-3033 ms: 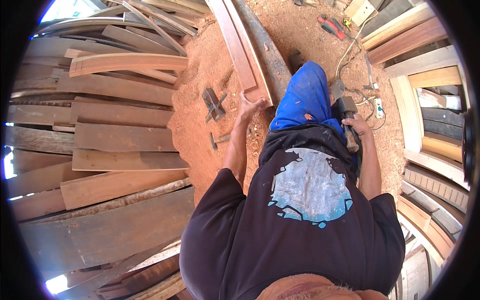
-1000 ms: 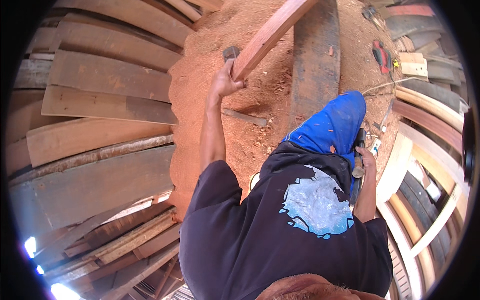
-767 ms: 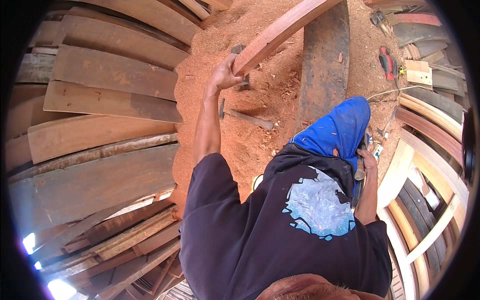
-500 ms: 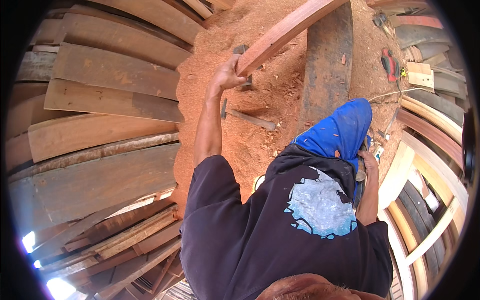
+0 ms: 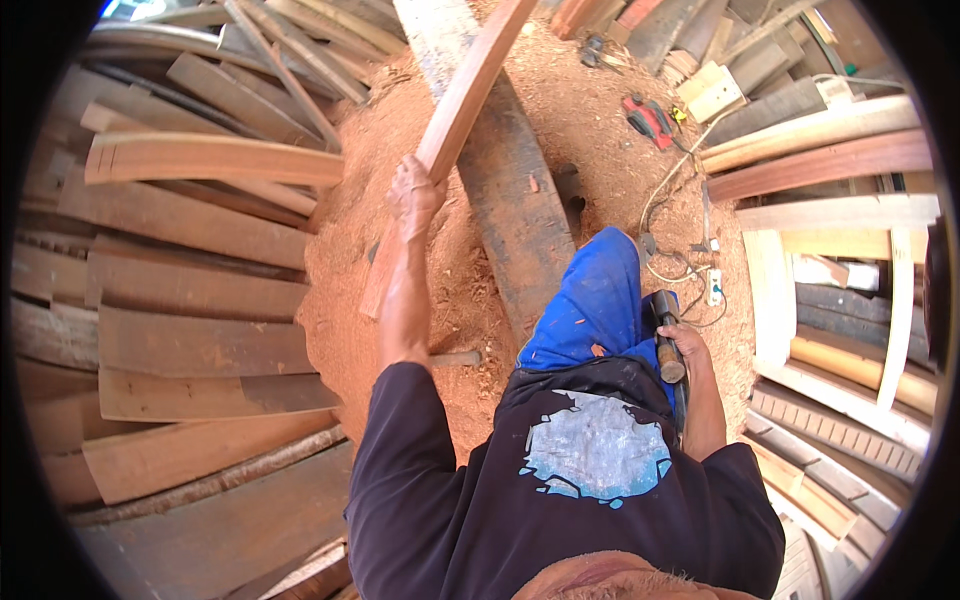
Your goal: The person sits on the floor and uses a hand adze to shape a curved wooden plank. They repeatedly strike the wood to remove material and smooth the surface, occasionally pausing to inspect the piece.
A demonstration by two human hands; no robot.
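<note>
My left hand (image 5: 415, 197) is closed round a long reddish timber beam (image 5: 468, 95) near its closer end. The beam slants up and away over a broad, stained board (image 5: 515, 200); I cannot tell whether they touch. A pinkish wood edge (image 5: 380, 275) shows left of my forearm, perhaps part of the same beam. By my blue-trousered leg, my right hand (image 5: 685, 343) is closed on a dark tool with a round wooden end (image 5: 668, 345), whose kind I cannot make out. Behind my left forearm lies a hammer, with only its wooden handle (image 5: 458, 358) showing.
Reddish shavings (image 5: 345, 340) cover the ground. Stacked planks (image 5: 205, 340) line the left. To the right are a red-and-black power tool (image 5: 648, 122), a cable (image 5: 655, 200), a white socket strip (image 5: 714, 287) and more timber (image 5: 820, 165).
The view has turned, so the scene sits rotated. The beam now stands steeper, and my left hand stays closed on it. The tool in my right hand shows more fully.
</note>
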